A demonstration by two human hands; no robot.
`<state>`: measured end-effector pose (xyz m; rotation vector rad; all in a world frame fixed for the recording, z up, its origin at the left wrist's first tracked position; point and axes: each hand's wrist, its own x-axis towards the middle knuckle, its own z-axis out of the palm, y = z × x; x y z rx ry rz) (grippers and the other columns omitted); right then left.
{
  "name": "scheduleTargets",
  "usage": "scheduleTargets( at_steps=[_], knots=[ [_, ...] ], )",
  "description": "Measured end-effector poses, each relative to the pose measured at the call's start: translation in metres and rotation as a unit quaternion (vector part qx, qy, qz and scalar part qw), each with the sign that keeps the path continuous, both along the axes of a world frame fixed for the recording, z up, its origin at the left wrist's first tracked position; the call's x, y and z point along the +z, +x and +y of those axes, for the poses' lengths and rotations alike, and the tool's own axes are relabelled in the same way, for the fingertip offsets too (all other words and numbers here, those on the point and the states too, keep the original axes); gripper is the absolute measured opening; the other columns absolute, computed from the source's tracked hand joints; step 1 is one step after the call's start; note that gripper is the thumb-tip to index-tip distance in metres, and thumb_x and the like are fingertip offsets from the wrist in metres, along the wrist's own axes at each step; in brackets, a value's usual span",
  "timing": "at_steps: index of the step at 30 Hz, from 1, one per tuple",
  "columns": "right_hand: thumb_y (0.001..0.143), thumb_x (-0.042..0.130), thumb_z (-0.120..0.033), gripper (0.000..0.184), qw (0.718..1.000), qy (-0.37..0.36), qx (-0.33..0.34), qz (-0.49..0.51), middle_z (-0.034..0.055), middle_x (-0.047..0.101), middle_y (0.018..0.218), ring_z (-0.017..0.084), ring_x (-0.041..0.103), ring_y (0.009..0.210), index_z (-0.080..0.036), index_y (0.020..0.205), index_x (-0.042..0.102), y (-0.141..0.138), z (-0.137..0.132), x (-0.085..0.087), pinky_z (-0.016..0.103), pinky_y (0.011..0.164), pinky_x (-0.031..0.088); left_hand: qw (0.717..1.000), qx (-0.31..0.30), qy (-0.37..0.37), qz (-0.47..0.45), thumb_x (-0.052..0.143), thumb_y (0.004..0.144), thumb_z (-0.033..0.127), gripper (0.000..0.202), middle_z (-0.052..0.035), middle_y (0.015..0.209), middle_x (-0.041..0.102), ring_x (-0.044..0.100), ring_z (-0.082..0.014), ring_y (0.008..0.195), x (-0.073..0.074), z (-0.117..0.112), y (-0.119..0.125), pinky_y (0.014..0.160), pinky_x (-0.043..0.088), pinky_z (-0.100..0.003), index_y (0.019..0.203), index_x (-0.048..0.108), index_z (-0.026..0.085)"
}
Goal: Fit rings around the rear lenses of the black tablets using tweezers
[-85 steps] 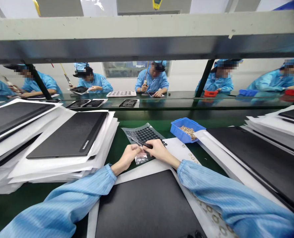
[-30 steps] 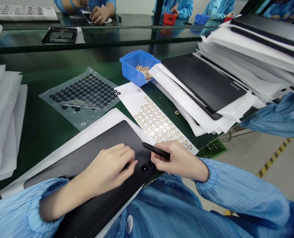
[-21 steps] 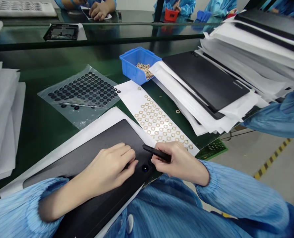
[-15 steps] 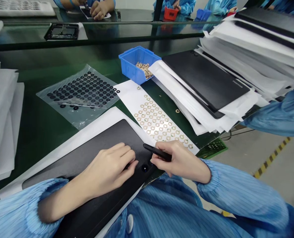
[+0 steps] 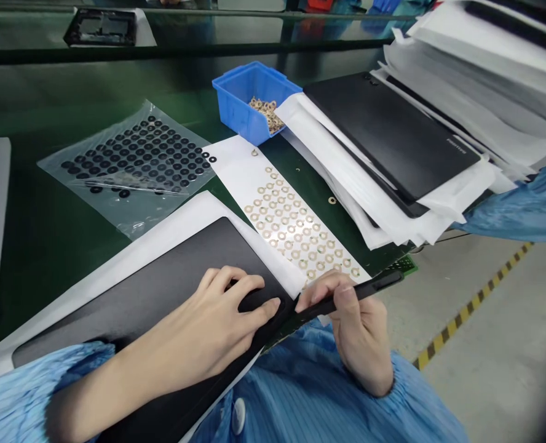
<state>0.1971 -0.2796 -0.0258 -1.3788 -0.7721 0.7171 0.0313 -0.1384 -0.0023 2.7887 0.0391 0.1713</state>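
Swung round since the frame half a second ago, the slim black tool [image 5: 369,286] now slants off to the right, its lower end near the corner of the black panel [image 5: 162,264] rather than its tip hanging over it. The left hand [image 5: 227,314] has also shifted, and the round lens seen there before is out of sight, its thumb lying over that corner. This suggests that the work centres on the lens corner.

The panel lies flat on a white sheet [image 5: 194,212] at the tabletop's near edge. The left fingers are loosely spread and rest on it, gripping nothing visible; the right hand [image 5: 351,320] pinches the tool, fingertips just beside the panel's edge. Whether the tool touches the panel, I cannot tell.

Beyond lie a strip [image 5: 230,161] of pale rings, a clear sheet [image 5: 139,218] of black rings, a blue bin [image 5: 229,104] holding more pale rings, and, rightward, another panel [image 5: 393,132] on stacked papers.
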Motion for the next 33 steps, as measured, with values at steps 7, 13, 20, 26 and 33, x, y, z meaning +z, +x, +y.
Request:
scheduleTargets(
  at_steps=[7,13,20,26,33],
  knots=[
    [0.087,0.059,-0.021,0.006,0.997,0.024,0.011,-0.067,0.0029,0.065,0.088,0.019,0.067,0.085,-0.021,0.093,0.059,-0.001,0.004,0.006,0.033,0.073,0.058,1.000,-0.011,-0.002,0.000,0.042,0.091,0.012,0.033,-0.0127,0.114,0.047,0.039,-0.0280,0.102,0.001,-0.001,0.000,0.079,0.041,-0.043,0.121,0.053,0.020],
    [0.085,0.051,-0.003,0.023,0.987,0.069,-0.002,-0.143,0.0032,0.062,0.090,0.019,0.067,0.084,-0.021,0.100,0.054,-0.010,0.002,0.003,0.036,0.072,0.059,1.000,-0.018,0.020,-0.001,0.039,0.092,0.011,0.035,-0.0121,0.112,0.048,0.039,-0.0277,0.100,0.003,-0.001,0.002,0.076,0.039,-0.041,0.123,0.052,0.021],
    [0.079,0.056,0.001,0.024,0.977,0.042,-0.008,-0.210,0.0028,0.061,0.086,0.017,0.064,0.084,-0.019,0.093,0.055,-0.012,0.003,0.005,0.032,0.074,0.056,1.000,-0.014,0.020,-0.004,0.037,0.094,0.014,0.033,-0.0109,0.113,0.047,0.039,-0.0270,0.101,0.002,-0.001,0.001,0.077,0.037,-0.041,0.123,0.052,0.022],
    [0.078,0.057,-0.001,0.018,0.977,0.036,-0.067,-0.199,0.0007,0.061,0.077,0.013,0.063,0.069,-0.018,0.081,0.057,-0.015,0.003,0.004,0.027,0.060,0.056,0.999,-0.011,0.031,-0.009,0.036,0.094,0.016,0.033,-0.0105,0.112,0.048,0.040,-0.0268,0.100,0.002,-0.002,0.001,0.077,0.036,-0.041,0.122,0.052,0.022],
    [0.077,0.057,0.000,0.018,0.978,0.047,-0.118,-0.168,-0.0003,0.060,0.074,0.011,0.063,0.064,-0.018,0.076,0.054,-0.024,0.011,0.004,0.022,0.053,0.057,0.999,-0.015,0.031,-0.011,0.037,0.095,0.017,0.031,-0.0105,0.110,0.050,0.041,-0.0269,0.098,0.001,-0.001,0.002,0.076,0.035,-0.040,0.120,0.053,0.021]
  ],
)
